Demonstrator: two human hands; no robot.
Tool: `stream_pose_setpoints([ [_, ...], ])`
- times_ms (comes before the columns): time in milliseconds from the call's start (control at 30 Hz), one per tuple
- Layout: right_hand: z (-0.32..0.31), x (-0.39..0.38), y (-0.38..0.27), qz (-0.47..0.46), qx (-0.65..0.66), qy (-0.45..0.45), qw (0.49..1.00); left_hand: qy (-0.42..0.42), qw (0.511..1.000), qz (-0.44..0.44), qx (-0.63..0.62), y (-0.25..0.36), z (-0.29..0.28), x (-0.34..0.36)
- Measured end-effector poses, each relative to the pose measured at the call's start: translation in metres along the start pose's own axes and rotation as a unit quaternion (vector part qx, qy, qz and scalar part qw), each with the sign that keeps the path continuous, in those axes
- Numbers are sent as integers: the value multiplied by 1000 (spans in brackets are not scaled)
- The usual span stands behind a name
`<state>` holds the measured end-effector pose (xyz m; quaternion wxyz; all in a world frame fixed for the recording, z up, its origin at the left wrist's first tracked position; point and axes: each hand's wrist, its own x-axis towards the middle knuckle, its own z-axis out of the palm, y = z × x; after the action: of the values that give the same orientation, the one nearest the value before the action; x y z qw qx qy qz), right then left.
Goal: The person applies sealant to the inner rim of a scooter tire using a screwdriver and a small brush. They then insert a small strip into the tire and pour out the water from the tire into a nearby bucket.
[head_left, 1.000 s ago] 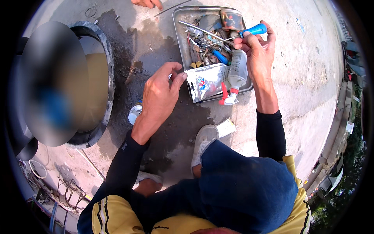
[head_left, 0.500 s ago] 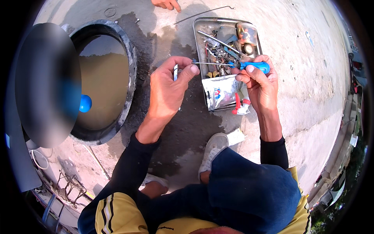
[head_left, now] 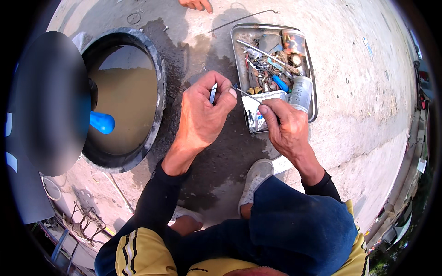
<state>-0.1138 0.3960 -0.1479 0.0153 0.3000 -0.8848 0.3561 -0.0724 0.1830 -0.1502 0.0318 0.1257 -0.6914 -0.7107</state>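
Observation:
My left hand (head_left: 200, 112) is closed, its thumb and forefinger pinching a small dark piece (head_left: 235, 86). A narrow whitish strip (head_left: 213, 93) shows between its curled fingers. My right hand (head_left: 289, 123) is closed around a screwdriver, its thin metal shaft (head_left: 250, 95) slanting up to the dark piece at my left fingertips. The handle is hidden under the right hand. Just beyond that hand lies a metal tray (head_left: 314, 87) with a silvery packet (head_left: 253, 112), a pale cylindrical container (head_left: 301, 93), a blue handle (head_left: 280, 83) and mixed small parts (head_left: 262, 73).
To the left stands a black tub (head_left: 159, 101) of murky water (head_left: 124, 106). A blue rounded object (head_left: 102, 122) overlaps it, beside a blurred patch. Another person's hand (head_left: 196, 5) appears at the top, near a thin metal rod (head_left: 244, 18) on the concrete floor (head_left: 354, 92).
My right hand has turned palm down and come nearer the left, covering the screwdriver's blue handle. The shaft now slopes instead of lying level. My left hand keeps its pinch.

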Motion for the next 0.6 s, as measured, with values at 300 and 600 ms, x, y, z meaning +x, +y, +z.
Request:
stream_pose_setpoints([
  [300, 0, -14, -36, 324, 395, -107, 853, -4, 976, -90, -199, 7, 4, -3],
  [600, -1, -17, -41, 359, 446, -73, 817, -55, 944, -156, -285, 16, -1, -2],
])
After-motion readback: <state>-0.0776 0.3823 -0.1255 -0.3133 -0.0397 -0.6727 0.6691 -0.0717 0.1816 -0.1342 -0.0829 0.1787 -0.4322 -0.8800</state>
